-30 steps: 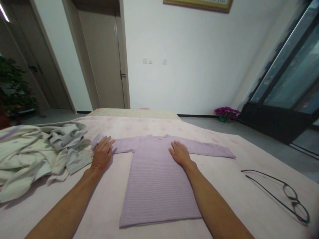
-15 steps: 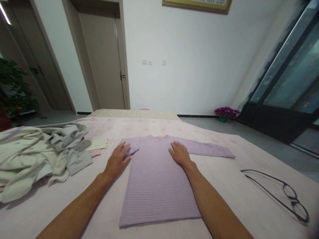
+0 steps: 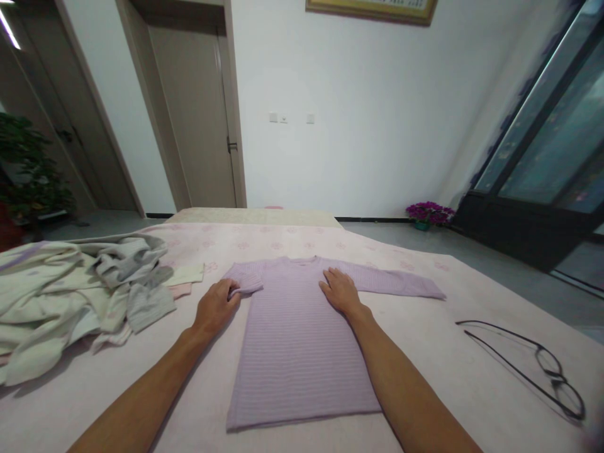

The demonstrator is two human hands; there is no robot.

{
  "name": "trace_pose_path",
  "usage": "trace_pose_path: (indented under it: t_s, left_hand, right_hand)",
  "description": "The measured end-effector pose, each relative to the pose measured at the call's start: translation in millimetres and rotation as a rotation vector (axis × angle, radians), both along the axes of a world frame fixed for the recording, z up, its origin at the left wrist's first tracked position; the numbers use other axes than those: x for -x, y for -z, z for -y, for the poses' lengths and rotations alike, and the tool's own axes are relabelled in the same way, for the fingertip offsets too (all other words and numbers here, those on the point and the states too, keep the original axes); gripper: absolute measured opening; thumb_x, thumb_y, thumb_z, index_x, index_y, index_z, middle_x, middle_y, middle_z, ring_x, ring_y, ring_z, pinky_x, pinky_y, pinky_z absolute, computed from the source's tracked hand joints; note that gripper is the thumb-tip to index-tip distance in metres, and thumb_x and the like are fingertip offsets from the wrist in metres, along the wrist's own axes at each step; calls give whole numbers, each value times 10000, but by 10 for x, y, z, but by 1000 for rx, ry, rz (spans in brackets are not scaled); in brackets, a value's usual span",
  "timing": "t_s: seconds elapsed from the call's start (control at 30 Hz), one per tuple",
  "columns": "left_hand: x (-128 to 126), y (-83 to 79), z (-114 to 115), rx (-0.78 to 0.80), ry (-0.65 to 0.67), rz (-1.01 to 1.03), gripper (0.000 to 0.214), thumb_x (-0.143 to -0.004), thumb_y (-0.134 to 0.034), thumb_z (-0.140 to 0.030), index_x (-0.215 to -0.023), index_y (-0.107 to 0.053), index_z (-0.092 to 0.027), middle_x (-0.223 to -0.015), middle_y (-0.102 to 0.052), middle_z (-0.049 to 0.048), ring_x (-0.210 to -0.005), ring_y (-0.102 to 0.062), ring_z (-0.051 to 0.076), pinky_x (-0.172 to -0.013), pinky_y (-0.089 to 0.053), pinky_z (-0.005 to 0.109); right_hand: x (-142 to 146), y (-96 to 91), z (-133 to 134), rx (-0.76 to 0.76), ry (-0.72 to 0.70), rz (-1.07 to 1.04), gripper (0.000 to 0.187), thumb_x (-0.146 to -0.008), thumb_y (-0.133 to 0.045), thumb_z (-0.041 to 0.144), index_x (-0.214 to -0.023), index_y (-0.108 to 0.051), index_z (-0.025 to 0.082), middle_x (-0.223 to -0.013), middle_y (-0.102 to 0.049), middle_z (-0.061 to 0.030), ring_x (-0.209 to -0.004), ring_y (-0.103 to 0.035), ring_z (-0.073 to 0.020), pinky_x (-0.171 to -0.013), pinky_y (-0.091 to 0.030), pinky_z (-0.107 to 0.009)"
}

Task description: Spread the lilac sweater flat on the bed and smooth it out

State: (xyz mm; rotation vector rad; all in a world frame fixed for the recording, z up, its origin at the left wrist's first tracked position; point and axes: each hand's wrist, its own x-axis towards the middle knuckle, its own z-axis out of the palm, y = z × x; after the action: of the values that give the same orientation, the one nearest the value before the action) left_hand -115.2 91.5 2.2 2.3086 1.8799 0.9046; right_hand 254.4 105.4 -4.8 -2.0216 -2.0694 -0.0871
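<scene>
A lilac ribbed long-sleeved shirt (image 3: 302,346) lies flat in front of me, neckline away from me. Its right-side sleeve stretches out straight, while the left-side sleeve is bunched or folded short near the shoulder. My left hand (image 3: 218,307) is closed at the lower edge of that short sleeve, thumb and fingers pinching the cloth. Resting flat on the shirt's upper right chest, my right hand (image 3: 340,290) has its fingers stretched out and holds nothing.
Crumpled pale clothes (image 3: 70,296) are heaped at the left on the pink patterned cover (image 3: 415,358). Black-framed glasses (image 3: 554,377) lie open at the right. Purple flowers (image 3: 428,214) stand on the floor beyond, and a closed door (image 3: 193,113) is behind.
My left hand has gone from lying spread over the left-side sleeve to pinching its edge, drawing back slightly to the left. More of the sleeve shows. My right hand has stayed put.
</scene>
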Motion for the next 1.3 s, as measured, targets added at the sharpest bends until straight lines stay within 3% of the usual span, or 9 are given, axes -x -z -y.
trace_pose_path:
  t_s: [0.17,0.3,0.37,0.53,0.63,0.73,0.93,1.13,1.3]
  left_hand:
    - [-16,-38,43,-43,-82,109,226,-926,-471,-352,-1067,-599,-232,-1021,-716,32,-857,-671,199,-743,-461,294]
    - [-24,-51,72,-76,-74,137,227,-932,-460,-356,-1071,-596,-238,-1033,-718,29,-858,-677,195,-748,-474,290]
    - [-26,-38,79,-94,-8,152,219,-930,-469,-343,-1079,-589,-238,-1050,-715,30,-879,-679,192,-781,-493,296]
    - [-57,8,86,-172,351,167,183,-939,-492,-291,-1088,-579,-230,-1103,-689,47,-1061,-648,185,-963,-491,309]
    - [-78,23,86,-181,441,166,243,-945,-528,-308,-1171,-567,-226,-1150,-668,66,-1121,-628,200,-1011,-483,345]
    - [-75,36,68,-194,401,214,368,-939,-564,-336,-1288,-527,-225,-1240,-626,94,-1139,-615,219,-1015,-491,383]
    - [-32,91,-25,-166,275,337,432,-940,-531,-329,-1355,-505,-212,-1299,-603,108,-950,-665,181,-937,-532,379]
    - [-32,146,-76,-54,289,353,543,-888,-544,-304,-1418,-485,-202,-1382,-595,122,-1089,-666,214,-991,-507,383]
    - [-35,139,-75,32,244,415,678,-843,-569,-301,-1494,-409,-200,-1389,-603,131,-1057,-689,220,-991,-508,406]
  right_hand:
    - [-2,8,2,-9,1,-6,536,-1008,-388,455,-1447,-494,165,-1559,-418,-129,-1453,-339,-273,-1192,-201,-455]
    - [-3,3,9,-11,4,-13,535,-1009,-386,459,-1449,-489,174,-1562,-413,-126,-1455,-335,-265,-1193,-196,-454]
    - [-5,2,9,-8,5,-14,536,-1009,-385,463,-1451,-487,178,-1563,-411,-126,-1456,-332,-261,-1193,-193,-450]
    - [-9,9,0,-15,1,-11,535,-1009,-388,461,-1447,-494,174,-1559,-420,-122,-1453,-336,-259,-1194,-191,-437]
    - [-8,8,0,-18,2,-5,531,-1008,-391,458,-1445,-495,175,-1557,-422,-120,-1449,-343,-260,-1194,-195,-434]
    - [-4,0,3,-10,1,-3,528,-1008,-391,457,-1442,-497,176,-1558,-420,-121,-1450,-342,-265,-1192,-200,-446]
    - [-2,-2,1,-20,-9,-7,536,-1008,-387,453,-1440,-499,157,-1549,-430,-137,-1445,-350,-280,-1186,-211,-462]
    - [-7,3,7,-10,-6,-20,536,-1009,-390,451,-1448,-494,161,-1558,-415,-139,-1456,-333,-275,-1193,-187,-457]
    - [-5,-3,12,-4,0,-20,540,-1010,-384,454,-1451,-492,162,-1561,-412,-138,-1458,-330,-271,-1194,-186,-456]
